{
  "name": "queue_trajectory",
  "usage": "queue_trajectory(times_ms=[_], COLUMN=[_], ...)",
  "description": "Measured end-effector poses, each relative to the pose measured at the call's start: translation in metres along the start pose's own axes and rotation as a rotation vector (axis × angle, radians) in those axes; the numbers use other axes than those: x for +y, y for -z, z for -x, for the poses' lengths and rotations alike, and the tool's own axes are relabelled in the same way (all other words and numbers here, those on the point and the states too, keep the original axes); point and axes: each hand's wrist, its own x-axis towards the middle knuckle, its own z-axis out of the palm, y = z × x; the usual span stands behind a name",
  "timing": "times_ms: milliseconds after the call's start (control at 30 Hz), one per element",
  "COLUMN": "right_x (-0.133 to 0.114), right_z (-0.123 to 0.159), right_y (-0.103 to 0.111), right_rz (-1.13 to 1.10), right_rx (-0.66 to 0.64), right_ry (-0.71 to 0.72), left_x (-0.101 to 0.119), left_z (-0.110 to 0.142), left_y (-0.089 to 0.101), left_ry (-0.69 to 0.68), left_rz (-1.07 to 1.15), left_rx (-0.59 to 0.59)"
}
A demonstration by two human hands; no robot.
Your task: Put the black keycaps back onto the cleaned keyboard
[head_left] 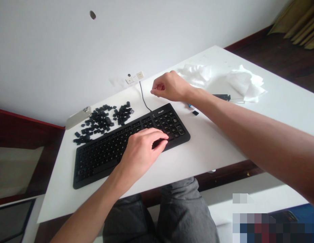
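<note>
A black keyboard (101, 155) with its keycaps removed lies across the white table (217, 145). My left hand (143, 150) rests on its right half, fingers stretched forward and lying on the frame. My right hand (169, 86) hovers above the keyboard's far right corner, fingers curled into a pinch; what they hold, if anything, is too small to make out. A pile of loose black keycaps (101, 121) sits behind the keyboard at the left.
A pale phone (78, 117) lies beside the keycap pile. White cloth (235, 81) is bunched at the table's right, with a dark tool (222, 97) and one stray keycap (195, 112) near it. The keyboard cable (143, 98) runs to wall sockets (134, 77).
</note>
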Motion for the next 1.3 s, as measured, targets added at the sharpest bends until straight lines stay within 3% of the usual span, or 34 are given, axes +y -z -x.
queue_trajectory(times_ms=[600, 1100, 1300], right_x=[0.002, -0.0013, -0.0034], right_z=[0.0004, 0.0024, 0.0017], right_y=[-0.003, -0.0017, 0.0021], right_rz=[-0.08, -0.103, -0.02], right_rx=[-0.018, -0.024, -0.1], right_ry=[-0.024, -0.042, -0.034], left_x=[0.0009, 0.0066, 0.0032], left_z=[0.006, 0.003, 0.0012], left_y=[-0.0026, 0.0011, 0.0014], left_ry=[-0.139, -0.153, -0.121], left_rz=[-0.156, -0.285, -0.246], left_rx=[-0.011, -0.141, -0.161])
